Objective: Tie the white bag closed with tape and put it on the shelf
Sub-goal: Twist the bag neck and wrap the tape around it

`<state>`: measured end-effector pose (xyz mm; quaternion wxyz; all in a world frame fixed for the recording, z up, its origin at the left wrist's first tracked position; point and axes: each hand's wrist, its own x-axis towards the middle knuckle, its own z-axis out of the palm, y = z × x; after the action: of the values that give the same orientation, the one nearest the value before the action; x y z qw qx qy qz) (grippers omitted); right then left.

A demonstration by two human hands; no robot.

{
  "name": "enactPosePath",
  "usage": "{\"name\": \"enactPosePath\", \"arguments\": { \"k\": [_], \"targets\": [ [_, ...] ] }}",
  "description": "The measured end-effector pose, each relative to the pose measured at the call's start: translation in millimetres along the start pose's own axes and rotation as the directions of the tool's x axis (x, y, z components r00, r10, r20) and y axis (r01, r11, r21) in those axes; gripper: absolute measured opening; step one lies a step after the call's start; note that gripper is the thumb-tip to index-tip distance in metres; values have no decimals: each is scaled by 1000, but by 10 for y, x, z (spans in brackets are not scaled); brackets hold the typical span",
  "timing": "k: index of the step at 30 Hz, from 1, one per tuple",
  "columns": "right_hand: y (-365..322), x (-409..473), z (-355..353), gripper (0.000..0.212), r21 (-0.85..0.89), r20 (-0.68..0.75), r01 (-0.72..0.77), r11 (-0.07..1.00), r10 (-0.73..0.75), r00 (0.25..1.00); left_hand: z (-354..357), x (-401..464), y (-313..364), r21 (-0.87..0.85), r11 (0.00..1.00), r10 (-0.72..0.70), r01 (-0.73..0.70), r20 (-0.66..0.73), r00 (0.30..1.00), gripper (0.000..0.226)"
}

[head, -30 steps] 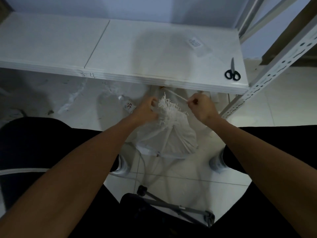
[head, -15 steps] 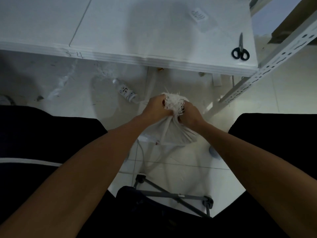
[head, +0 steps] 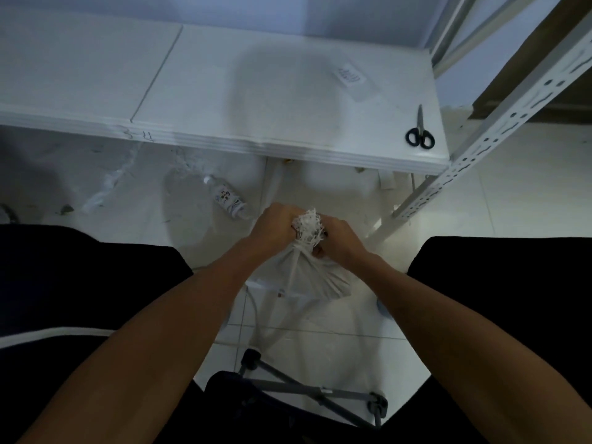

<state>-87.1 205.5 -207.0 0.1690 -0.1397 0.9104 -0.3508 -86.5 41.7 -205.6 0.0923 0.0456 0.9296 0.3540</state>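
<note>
Left hand [head: 278,226] and right hand [head: 340,240] both grip gathered neck of white woven plastic bag [head: 306,272], held below white shelf board [head: 288,100]; black-handled scissors [head: 419,133] on board's right end.

dim, bluish, soft wide-angle blur

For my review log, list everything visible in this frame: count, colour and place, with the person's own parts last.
bag: 1, white, held above the floor between the knees, neck gathered
shelf: 1, white, ahead across the top
scissors: 1, black handles, right end of the shelf
label: 1, white, on the shelf, print unreadable
bottle: 1, clear, lying on the floor under the shelf edge
upright: 1, white, perforated, right
stool frame: 1, grey, on the floor below
left hand: grips the bag's neck
right hand: grips the bag's neck
</note>
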Motion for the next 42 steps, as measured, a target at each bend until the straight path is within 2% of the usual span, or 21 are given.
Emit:
{"name": "enactPosePath", "arguments": {
  "k": [2,4,7,10,13,15,18,20,21,23,25,27,28,30,31,33,35,37,39,42],
  "targets": [
    [14,5,11,13,-27,17,7,1000,-6,1000,5,-43,21,5,999,51,-50,-44,998,29],
    [40,18,45,8,-43,20,12,999,-11,1000,22,-89,5,-56,996,59,-66,-113,992,16],
    [88,61,71,8,-2,55,33,999,-33,998,70,-74,-71,-150,987,26,-52,-171,985,19],
    [169,109,76,25,100,181,45,994,-62,981,134,7,-166,-233,972,-60,20,-165,985,19],
    [236,132,68,45,127,309,-8,992,-32,951,196,68,-224,-306,938,-208,163,-121,970,14],
    [257,154,68,55,110,335,-5,994,-32,942,218,97,-238,-402,872,-329,279,-61,942,14],
    [280,180,136,56,60,206,81,995,-92,974,210,110,-276,-514,777,-410,363,24,912,12],
    [303,172,187,48,51,113,91,995,-96,989,182,88,-287,-563,730,-397,388,113,911,17],
    [321,167,210,40,58,74,99,993,-104,992,162,73,-270,-618,669,-391,414,181,902,22],
    [367,157,240,25,86,19,83,993,-85,996,99,48,-268,-728,485,-360,485,339,869,42],
    [417,155,230,16,154,-12,35,987,-33,999,23,32,-343,-773,390,-251,500,433,866,56],
    [439,158,194,16,225,-22,-13,974,19,1000,-23,7,-459,-774,430,-134,465,455,881,60],
    [429,154,175,15,250,-13,-34,968,39,999,-32,-19,-477,-724,539,-119,430,440,890,63],
    [404,135,168,11,262,8,-49,964,48,999,-9,-47,-460,-446,856,-111,261,334,936,64],
    [396,125,178,10,255,15,-48,966,45,999,27,-53,-436,-314,929,-105,193,277,955,59],
    [401,122,208,11,241,23,-68,968,64,998,86,-67,-390,-223,968,-75,118,191,979,47],
    [415,144,210,12,233,43,-88,968,80,996,158,-76,-400,-233,968,-58,89,139,989,39],
    [421,161,192,21,197,67,-86,977,74,995,191,-99,-381,-267,961,-50,79,112,992,38],
    [410,164,174,30,147,70,-49,988,39,997,207,-87,-317,-204,979,-4,22,88,996,39],
    [417,179,157,21,131,81,-34,991,24,996,227,-66,-256,-66,993,102,-98,48,994,30]
  ]
}}
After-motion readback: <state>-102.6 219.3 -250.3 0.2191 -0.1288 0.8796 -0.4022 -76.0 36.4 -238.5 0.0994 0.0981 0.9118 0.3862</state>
